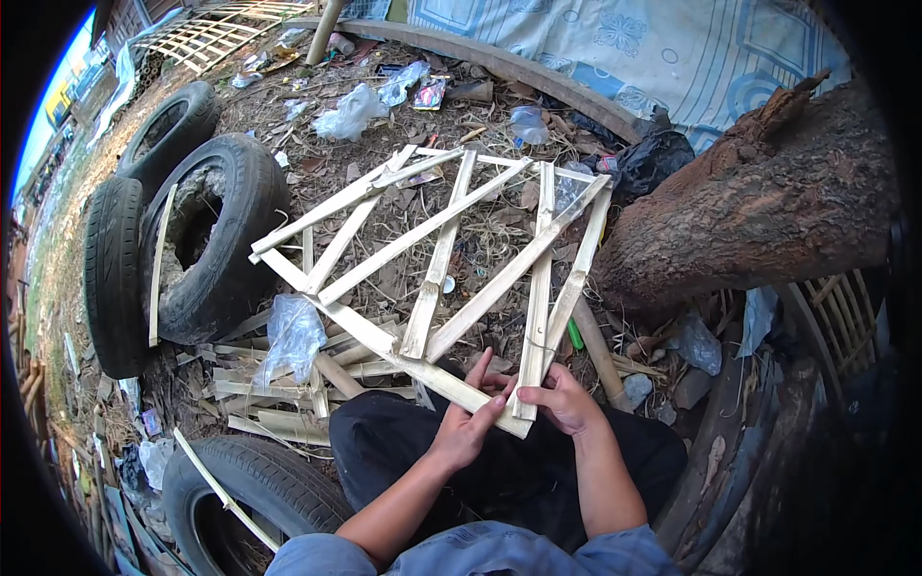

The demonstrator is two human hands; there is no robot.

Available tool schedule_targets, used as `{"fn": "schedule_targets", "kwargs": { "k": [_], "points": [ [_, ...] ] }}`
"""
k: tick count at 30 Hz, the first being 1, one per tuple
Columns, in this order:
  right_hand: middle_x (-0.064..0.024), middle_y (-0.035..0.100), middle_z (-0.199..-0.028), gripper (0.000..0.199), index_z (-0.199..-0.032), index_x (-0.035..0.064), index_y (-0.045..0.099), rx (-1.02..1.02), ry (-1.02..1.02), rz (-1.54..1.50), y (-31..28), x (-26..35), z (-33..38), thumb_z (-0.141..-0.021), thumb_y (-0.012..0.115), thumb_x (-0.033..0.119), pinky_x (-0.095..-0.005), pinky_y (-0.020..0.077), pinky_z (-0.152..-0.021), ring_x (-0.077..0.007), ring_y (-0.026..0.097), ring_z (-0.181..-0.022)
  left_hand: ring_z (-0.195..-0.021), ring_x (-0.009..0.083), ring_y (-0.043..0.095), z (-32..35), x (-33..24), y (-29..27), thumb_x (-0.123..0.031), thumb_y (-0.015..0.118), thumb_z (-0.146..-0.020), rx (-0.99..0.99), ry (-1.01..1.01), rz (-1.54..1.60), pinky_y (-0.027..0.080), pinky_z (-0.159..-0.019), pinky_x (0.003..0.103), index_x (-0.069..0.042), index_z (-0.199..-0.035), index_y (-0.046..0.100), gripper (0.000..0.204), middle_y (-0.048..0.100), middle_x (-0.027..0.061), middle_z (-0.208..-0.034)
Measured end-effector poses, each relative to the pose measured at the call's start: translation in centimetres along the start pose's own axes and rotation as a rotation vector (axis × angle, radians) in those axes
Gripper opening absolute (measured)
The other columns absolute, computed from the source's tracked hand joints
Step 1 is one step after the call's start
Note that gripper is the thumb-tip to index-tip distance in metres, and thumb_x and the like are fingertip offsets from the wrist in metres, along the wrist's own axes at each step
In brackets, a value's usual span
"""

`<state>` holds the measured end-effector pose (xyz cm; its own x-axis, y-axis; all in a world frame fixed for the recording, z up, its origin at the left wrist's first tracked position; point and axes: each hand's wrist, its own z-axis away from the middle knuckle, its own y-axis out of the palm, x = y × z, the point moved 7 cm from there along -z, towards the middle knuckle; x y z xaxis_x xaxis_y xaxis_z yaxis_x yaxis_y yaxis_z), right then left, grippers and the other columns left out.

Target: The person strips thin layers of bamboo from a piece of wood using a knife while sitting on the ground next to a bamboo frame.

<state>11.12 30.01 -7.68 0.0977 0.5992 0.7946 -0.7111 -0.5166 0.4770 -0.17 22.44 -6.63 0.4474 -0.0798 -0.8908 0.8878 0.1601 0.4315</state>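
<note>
A lattice frame of pale split-bamboo strips [490,300] spreads out in front of me, its near corner over my lap. My left hand [468,422] grips the near edge strip close to that corner, thumb on top and index finger stretched out underneath. At the same corner, my right hand [569,401] pinches the ends of the strips that meet there, with its thumb pressed against them. Several slanting strips cross between the near and far edge strips. The fingertips under the bamboo are partly hidden.
Old tyres [213,240] stand at the left, and another tyre [254,490] lies at lower left. Loose bamboo strips [279,422] and a clear plastic bag [291,336] lie beside my knee. A thick tree trunk [749,206] rises at right; a patterned sheet [634,53] hangs behind.
</note>
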Motion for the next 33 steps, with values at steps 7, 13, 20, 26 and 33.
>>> {"fn": "schedule_targets", "kwargs": {
  "k": [7,13,20,26,33],
  "points": [
    [-0.0091,0.067,-0.1,0.036,-0.107,-0.0004,0.063,-0.005,0.017,0.2,0.3,-3.4,6.1,-0.075,0.077,0.009,-0.033,0.0516,-0.086,-0.0183,0.066,-0.092,-0.113,0.0187,0.053,6.6,3.2,1.4,-0.015,0.054,-0.096,0.123,0.078,-0.068,0.042,-0.099,0.035,-0.014,-0.154,0.003,0.077,0.034,0.0162,-0.148],
    [-0.0054,0.067,-0.099,0.04,-0.109,0.0009,0.062,0.186,-0.097,0.296,2.4,-4.5,7.1,-0.076,0.08,0.014,-0.0309,0.0506,-0.086,-0.0146,0.064,-0.092,-0.107,0.0202,0.057,9.8,2.5,0.5,-0.01,0.056,-0.094,0.202,0.293,-0.285,0.047,-0.093,0.037,-0.015,-0.154,-0.002,0.083,0.015,0.0184,-0.157],
    [-0.0028,0.065,-0.1,0.044,-0.113,0.0026,0.059,0.355,-0.164,0.29,7.2,-6.7,5.2,-0.077,0.081,0.014,-0.0283,0.0508,-0.083,-0.0109,0.063,-0.09,-0.103,0.019,0.056,13.6,-0.5,-3.2,-0.006,0.057,-0.093,0.115,0.374,-0.478,0.049,-0.089,0.035,-0.018,-0.154,0.001,0.084,0.026,0.0176,-0.153],
    [-0.0062,0.056,-0.113,0.062,-0.131,0.0008,0.047,0.462,-0.219,0.138,13.9,-9.4,4.1,-0.078,0.079,0.008,-0.0294,0.0503,-0.087,-0.0131,0.062,-0.098,-0.103,0.0192,0.059,17.9,-2.9,-8.2,-0.013,0.062,-0.091,-0.023,0.302,-0.563,0.049,-0.088,0.036,-0.018,-0.154,0.001,0.088,0.021,0.0173,-0.156],
    [-0.0063,0.052,-0.117,0.074,-0.142,-0.0011,0.035,0.426,-0.263,0.043,14.5,-13.8,3.8,-0.08,0.075,0.003,-0.0292,0.0492,-0.091,-0.0149,0.059,-0.103,-0.105,0.0195,0.059,19.6,-3.3,-10.4,-0.017,0.068,-0.087,-0.058,0.103,-0.705,0.05,-0.09,0.035,-0.012,-0.153,0.0,0.095,0.008,0.0121,-0.16]
  ]
}}
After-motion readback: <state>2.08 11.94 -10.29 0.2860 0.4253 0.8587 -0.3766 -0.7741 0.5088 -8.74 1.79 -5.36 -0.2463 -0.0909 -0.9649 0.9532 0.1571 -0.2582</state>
